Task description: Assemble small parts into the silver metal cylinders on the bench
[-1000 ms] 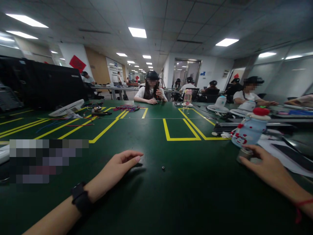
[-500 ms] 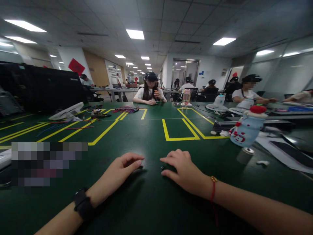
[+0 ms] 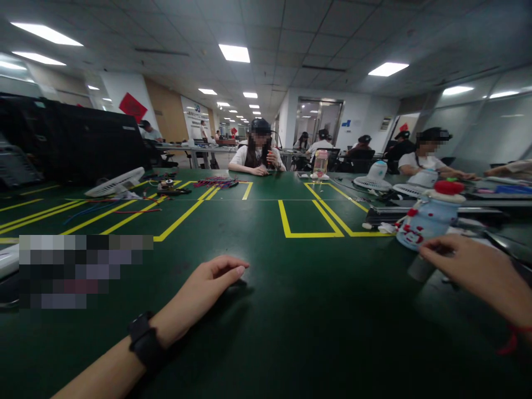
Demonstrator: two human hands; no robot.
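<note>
My left hand (image 3: 220, 280) hovers low over the green table (image 3: 291, 310), its thumb and fingers drawn together around something I cannot make out; a small dark bit shows beneath the fingertips. At the right, my right hand (image 3: 461, 263) is over a small grey cylinder (image 3: 420, 270), fingers closed near its top end, which they hide. Whether the fingers grip it or anything else is not visible. Just behind the cylinder stands a light blue bottle (image 3: 430, 217) with a red top.
Yellow tape (image 3: 313, 235) marks the table. At the left are a white fan (image 3: 116, 183), wires (image 3: 216, 182) and a blurred patch. White fans (image 3: 371, 177) and a pink bottle (image 3: 320, 164) stand at the back right. A person (image 3: 260, 149) sits opposite.
My right hand has moved from the middle of the table to the right, to the grey cylinder. My left hand has barely moved. The small dark item by my right thumb is no longer visible.
</note>
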